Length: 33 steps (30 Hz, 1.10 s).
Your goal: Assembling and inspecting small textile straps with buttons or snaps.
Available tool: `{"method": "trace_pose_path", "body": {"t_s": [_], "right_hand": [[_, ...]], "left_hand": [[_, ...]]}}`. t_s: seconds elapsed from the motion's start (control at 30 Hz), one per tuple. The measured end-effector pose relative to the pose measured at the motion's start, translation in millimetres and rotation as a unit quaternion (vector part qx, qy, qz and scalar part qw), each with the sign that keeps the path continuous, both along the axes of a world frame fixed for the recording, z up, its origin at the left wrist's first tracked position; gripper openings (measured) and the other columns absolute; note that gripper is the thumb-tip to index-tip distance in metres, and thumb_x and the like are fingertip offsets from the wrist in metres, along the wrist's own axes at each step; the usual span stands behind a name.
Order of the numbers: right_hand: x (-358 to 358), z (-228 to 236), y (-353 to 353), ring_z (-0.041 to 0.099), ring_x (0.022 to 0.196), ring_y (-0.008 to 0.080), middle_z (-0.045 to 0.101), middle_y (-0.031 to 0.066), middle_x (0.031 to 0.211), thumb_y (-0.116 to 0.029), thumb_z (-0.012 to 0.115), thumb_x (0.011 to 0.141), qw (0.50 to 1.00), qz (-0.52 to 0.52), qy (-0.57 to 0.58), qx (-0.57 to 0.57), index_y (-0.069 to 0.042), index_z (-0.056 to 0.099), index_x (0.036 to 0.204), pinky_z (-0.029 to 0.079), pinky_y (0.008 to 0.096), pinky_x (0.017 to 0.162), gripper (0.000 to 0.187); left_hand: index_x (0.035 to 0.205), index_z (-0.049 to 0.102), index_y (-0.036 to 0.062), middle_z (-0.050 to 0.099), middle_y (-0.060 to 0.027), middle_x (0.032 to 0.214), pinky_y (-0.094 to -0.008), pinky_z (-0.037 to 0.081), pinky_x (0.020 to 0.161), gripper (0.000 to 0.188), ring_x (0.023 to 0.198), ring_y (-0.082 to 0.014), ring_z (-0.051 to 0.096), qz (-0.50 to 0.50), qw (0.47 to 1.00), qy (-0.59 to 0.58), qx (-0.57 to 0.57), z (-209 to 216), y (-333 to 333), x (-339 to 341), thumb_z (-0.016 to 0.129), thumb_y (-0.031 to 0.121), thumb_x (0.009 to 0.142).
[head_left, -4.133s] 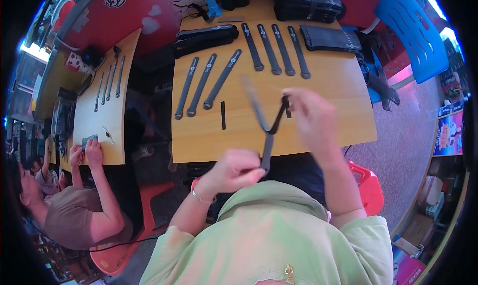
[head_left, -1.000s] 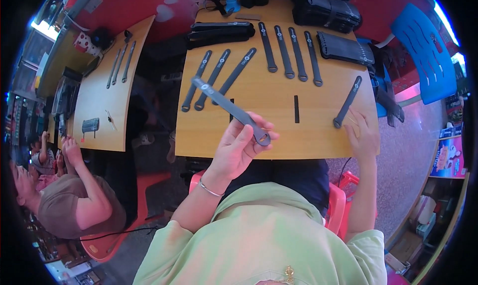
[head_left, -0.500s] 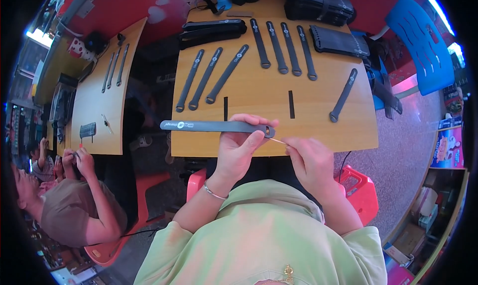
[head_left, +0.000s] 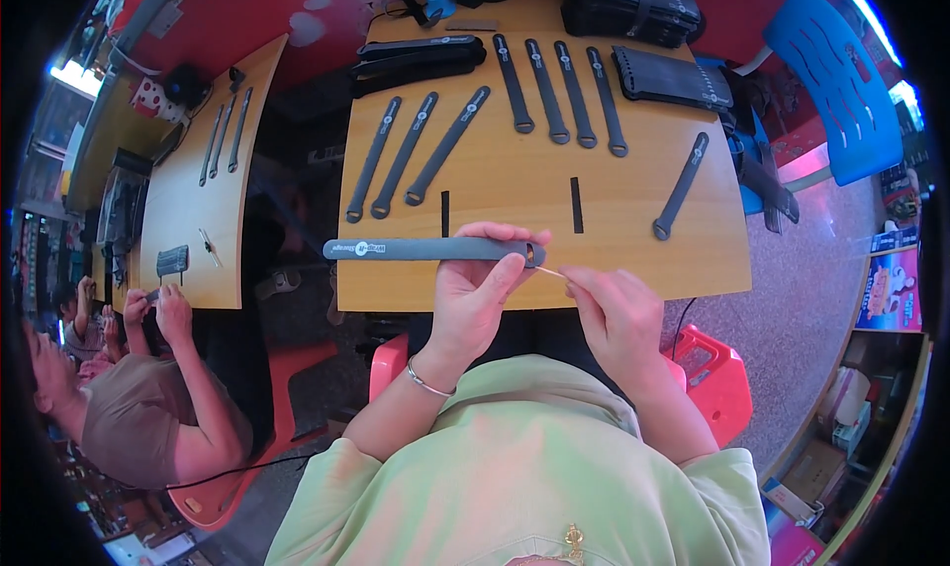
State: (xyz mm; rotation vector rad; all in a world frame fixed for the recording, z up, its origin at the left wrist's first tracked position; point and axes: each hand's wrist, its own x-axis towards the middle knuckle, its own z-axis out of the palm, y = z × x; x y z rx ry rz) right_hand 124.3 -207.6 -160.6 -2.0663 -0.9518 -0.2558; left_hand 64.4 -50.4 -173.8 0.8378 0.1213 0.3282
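At frame centre, the left hand (head_left: pixel 469 294) is gripping a white-lettered grey strap (head_left: pixel 416 250); the right hand (head_left: pixel 617 312) is pinching a thin stick (head_left: pixel 551 272).

At frame centre, the left fingers (head_left: pixel 495 232) held a grey strap (head_left: pixel 421 250), the right fingers (head_left: pixel 587 287) a stick (head_left: pixel 551 273) at the strap's slotted end.

The held strap (head_left: pixel 406 250) is grey, printed in white.
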Motion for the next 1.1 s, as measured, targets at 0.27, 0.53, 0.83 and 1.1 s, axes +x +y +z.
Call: {"method": "trace_pose_path", "body": {"t_s": [0.27, 0.53, 0.83, 1.1], "right_hand": [[2.3, -2.1, 3.8, 0.056, 0.060, 0.0212, 0.059, 0.0043, 0.072, -0.010, 0.068, 0.076, 0.999, -0.025, -0.030, -0.002, -0.012, 0.066, 0.092, 0.044, 0.0311, 0.053, 0.015], [0.6, -1.9, 10.7, 0.056, 0.060, 0.0178, 0.056, 0.0050, 0.075, -0.007, 0.069, 0.077, 0.997, -0.037, 0.062, 0.014, -0.008, 0.067, 0.090, 0.043, 0.0279, 0.053, 0.013], [4.5, -16.5, 15.6, 0.049, 0.061, 0.0077, 0.052, 0.0029, 0.073, 0.001, 0.064, 0.081, 0.961, 0.019, 0.262, 0.088, 0.000, 0.065, 0.087, 0.038, 0.0209, 0.052, 0.006], [5.4, -15.6, 19.7, 0.046, 0.059, 0.0062, 0.052, -0.0002, 0.070, -0.003, 0.064, 0.083, 0.787, 0.067, 0.581, 0.196, -0.001, 0.064, 0.089, 0.037, 0.0206, 0.052, 0.007]], "left_hand": [[0.114, 0.050, 0.0033, 0.060, -0.0115, 0.107, -0.0343, 0.048, 0.095, 0.026, 0.109, -0.0281, 0.057, 0.010, 0.999, 0.047, -0.014, -3.4, -0.3, 0.5, 0.053, -0.003, 0.089], [0.111, 0.054, 0.0019, 0.062, -0.0098, 0.104, -0.0313, 0.049, 0.092, 0.025, 0.103, -0.0230, 0.060, 0.052, 0.995, 0.069, -0.040, -8.1, -2.7, 3.0, 0.056, -0.002, 0.087], [0.101, 0.055, 0.0019, 0.063, -0.0070, 0.096, -0.0263, 0.049, 0.084, 0.020, 0.092, -0.0126, 0.060, 0.102, 0.992, 0.064, -0.038, -13.4, -6.5, 2.4, 0.062, -0.004, 0.083], [0.098, 0.054, 0.0026, 0.064, -0.0070, 0.096, -0.0241, 0.046, 0.083, 0.019, 0.092, -0.0115, 0.059, 0.112, 0.993, 0.023, 0.002, -16.4, -5.5, 2.3, 0.062, -0.007, 0.083]]}}
